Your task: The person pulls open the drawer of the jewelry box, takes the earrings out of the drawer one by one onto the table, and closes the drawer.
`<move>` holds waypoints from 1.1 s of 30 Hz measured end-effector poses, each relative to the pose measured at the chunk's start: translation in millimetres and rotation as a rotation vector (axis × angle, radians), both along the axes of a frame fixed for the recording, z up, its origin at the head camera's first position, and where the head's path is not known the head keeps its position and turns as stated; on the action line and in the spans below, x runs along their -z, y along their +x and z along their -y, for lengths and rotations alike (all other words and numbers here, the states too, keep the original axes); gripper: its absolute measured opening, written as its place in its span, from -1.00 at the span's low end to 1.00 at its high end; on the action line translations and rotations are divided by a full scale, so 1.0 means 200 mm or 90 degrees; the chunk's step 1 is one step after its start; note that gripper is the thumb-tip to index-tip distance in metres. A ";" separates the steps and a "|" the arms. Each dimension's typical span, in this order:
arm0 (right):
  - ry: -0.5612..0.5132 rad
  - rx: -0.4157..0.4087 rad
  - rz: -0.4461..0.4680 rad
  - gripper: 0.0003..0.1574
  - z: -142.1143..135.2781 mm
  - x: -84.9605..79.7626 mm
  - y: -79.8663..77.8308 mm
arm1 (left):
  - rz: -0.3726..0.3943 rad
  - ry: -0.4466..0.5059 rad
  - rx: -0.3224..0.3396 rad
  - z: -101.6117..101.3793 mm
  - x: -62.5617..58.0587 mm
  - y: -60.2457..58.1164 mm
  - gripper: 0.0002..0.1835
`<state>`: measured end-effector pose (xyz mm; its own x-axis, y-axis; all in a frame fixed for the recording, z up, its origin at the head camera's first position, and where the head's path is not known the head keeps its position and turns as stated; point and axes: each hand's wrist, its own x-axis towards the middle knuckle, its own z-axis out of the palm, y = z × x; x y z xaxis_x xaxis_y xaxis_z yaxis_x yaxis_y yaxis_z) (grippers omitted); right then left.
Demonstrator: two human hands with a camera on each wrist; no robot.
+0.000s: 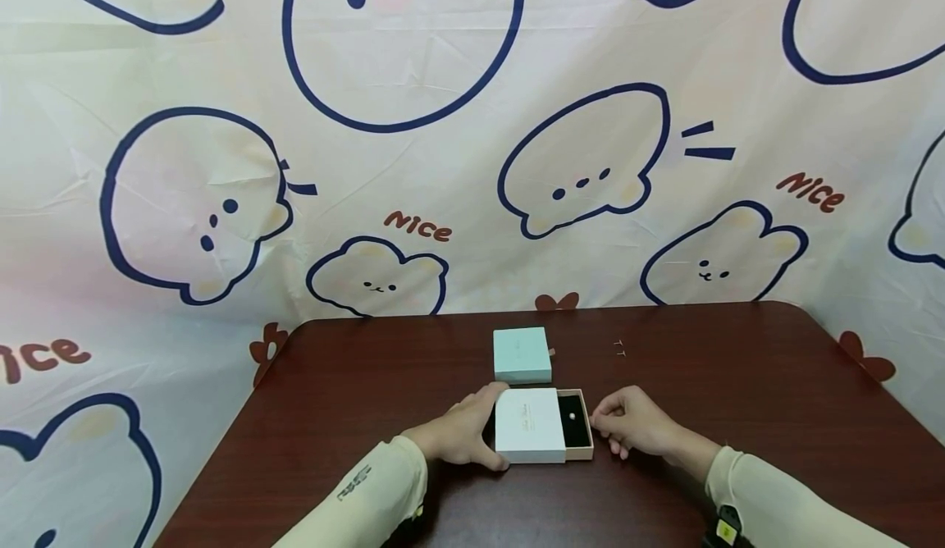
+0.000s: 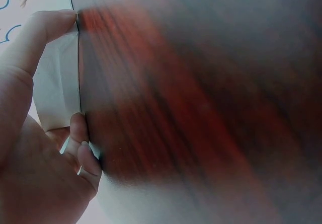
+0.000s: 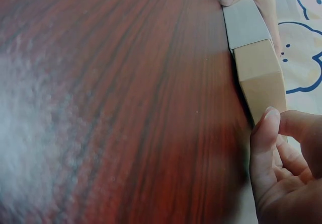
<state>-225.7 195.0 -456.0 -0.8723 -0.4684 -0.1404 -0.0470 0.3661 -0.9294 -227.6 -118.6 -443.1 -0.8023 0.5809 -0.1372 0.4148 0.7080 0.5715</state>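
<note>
A white jewelry box sleeve (image 1: pixel 528 426) lies on the table, with its tan-edged drawer (image 1: pixel 589 454) slid partly out to the right. Inside the drawer is a black insert (image 1: pixel 570 437) bearing a small pale bead-like piece (image 1: pixel 572 417). My left hand (image 1: pixel 467 429) grips the sleeve from its left side, thumb at the near edge and fingers at the far one. At the drawer's outer end, my right hand (image 1: pixel 636 422) pinches with thumb and forefinger; in the right wrist view the fingertips (image 3: pixel 271 114) meet against the drawer's end panel (image 3: pixel 264 94). Whatever tab is between them is hidden.
A pale teal box (image 1: pixel 522 355) with a small tab on its right side sits just behind the white one. Two tiny metallic pieces (image 1: pixel 619 348) lie to its right. The dark red-brown table (image 1: pixel 738 367) ends at a cartoon-printed cloth (image 1: pixel 472 179).
</note>
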 end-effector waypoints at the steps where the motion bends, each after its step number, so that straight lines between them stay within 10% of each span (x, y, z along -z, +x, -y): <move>1: 0.000 0.000 0.000 -0.75 0.00 0.00 0.00 | -0.001 0.000 0.000 0.00 0.00 0.00 0.15; 33: 0.013 0.010 -0.006 -0.73 -0.03 0.01 0.00 | 0.000 -0.001 -0.001 0.00 0.02 -0.01 0.16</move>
<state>-226.2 200.3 -457.1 -0.8809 -0.4516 -0.1414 -0.0497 0.3855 -0.9214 -229.6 -119.2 -446.9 -0.8028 0.5798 -0.1389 0.4138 0.7097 0.5702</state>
